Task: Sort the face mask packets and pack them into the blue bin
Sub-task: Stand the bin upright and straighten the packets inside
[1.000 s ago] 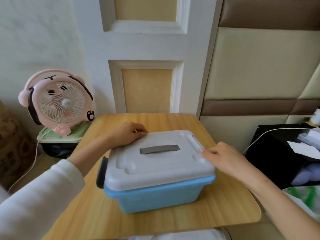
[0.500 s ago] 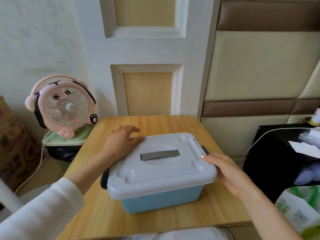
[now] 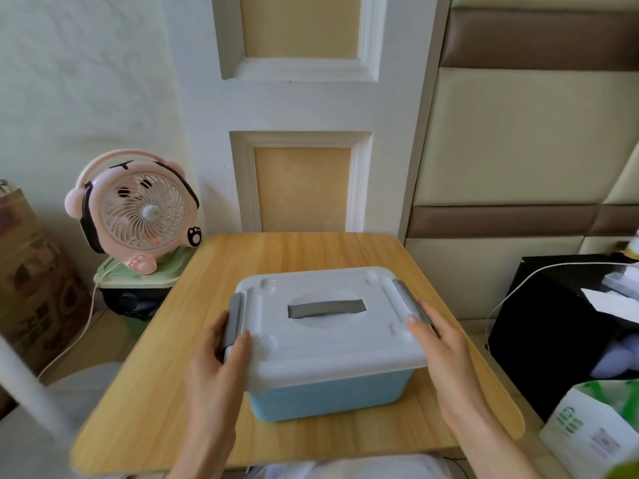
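Since a moment ago the left hand (image 3: pixel 214 368) has been sliding back from the far corner of the lid (image 3: pixel 328 344), and the right hand (image 3: pixel 449 361) has been drawing nearer too. Both are now sitting at the short ends of the blue bin (image 3: pixel 328 399).

The wooden tabletop (image 3: pixel 311 250) is filling the middle of the view, with a black box (image 3: pixel 553 323) standing just off its right edge and a cardboard box (image 3: pixel 27 271) showing at far left. The blue bin is sitting in the middle of the tabletop, slightly turned, and its pale lid is lying closed on top (whatever is inside is hidden). A pink fan (image 3: pixel 138 212) is standing left of the tabletop on a green-lidded container (image 3: pixel 138 274).

The left hand is curling round the left latch (image 3: pixel 235 312), with its thumb lying on the lid and its fingers wrapping the latch's outer side. The right hand is clasping the right latch (image 3: pixel 406 295), its thumb tip touching the lid's edge while its fingers are dropping out of sight over the side. A grey handle (image 3: pixel 326 308) is lying flat in the lid's round recess, between the hands and touched by neither.
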Available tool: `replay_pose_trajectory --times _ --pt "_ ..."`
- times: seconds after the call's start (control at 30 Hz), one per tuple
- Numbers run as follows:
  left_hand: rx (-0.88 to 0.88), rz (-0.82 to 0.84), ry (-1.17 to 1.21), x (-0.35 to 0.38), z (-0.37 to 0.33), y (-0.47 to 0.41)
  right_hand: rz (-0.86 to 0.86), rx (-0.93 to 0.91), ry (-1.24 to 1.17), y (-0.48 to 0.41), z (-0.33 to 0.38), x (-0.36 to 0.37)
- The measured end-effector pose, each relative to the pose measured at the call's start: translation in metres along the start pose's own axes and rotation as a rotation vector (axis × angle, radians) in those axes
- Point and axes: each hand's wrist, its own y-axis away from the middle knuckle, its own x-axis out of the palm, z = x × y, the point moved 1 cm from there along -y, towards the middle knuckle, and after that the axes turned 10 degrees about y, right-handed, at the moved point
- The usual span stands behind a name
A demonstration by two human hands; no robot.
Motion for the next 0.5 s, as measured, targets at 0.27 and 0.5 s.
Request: replay_pose_trajectory --times 0.27,0.5 --pt "0.067 0.069 -0.148 0.016 0.004 -0.040 -0.014 -0.074 0.140 -0.020 0.021 0.006" --pt "0.078 0.129 -0.224 0.053 0.007 -0.106 -0.005 -0.098 0.260 -0.085 0.017 0.025"
